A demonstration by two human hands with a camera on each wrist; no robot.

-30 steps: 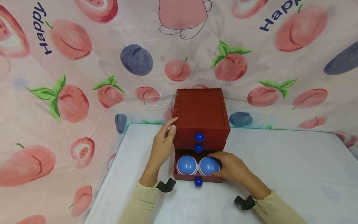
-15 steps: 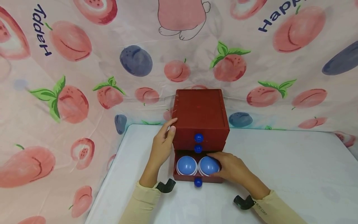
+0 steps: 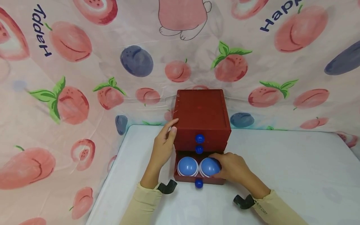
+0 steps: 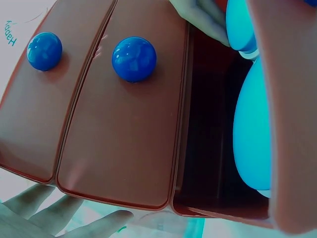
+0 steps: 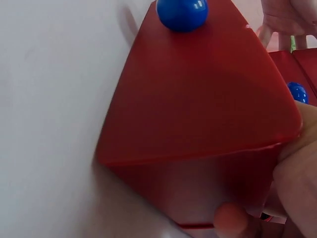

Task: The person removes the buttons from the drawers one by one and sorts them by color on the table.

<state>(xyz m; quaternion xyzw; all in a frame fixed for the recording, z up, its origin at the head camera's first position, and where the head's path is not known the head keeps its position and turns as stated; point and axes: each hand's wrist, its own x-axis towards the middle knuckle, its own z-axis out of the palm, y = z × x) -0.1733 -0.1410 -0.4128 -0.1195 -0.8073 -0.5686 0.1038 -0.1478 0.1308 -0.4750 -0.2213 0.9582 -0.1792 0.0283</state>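
A red-brown chest of drawers point(image 3: 200, 109) with blue ball knobs stands against the patterned backdrop, its bottom drawer point(image 3: 185, 179) pulled out. Inside sit two round blue-domed objects with white rims, a left one point(image 3: 187, 166) and a right one point(image 3: 209, 167), side by side. My right hand point(image 3: 233, 167) reaches into the drawer's right end and grips the right domed object between thumb and fingers. In the right wrist view the drawer front point(image 5: 198, 94) hides much of that grip. My left hand point(image 3: 164, 145) rests against the chest's left side, fingers extended.
A white-covered table point(image 3: 281, 162) extends to both sides of the chest. Behind it hangs a fruit-printed cloth point(image 3: 180, 56). The upper drawers, with an upper knob point(image 3: 200, 138) and a lower knob point(image 3: 199, 149), are closed.
My right hand has shifted very slightly at the right domed object, its knuckles a little higher. The left hand, the chest and the drawer stay in place.
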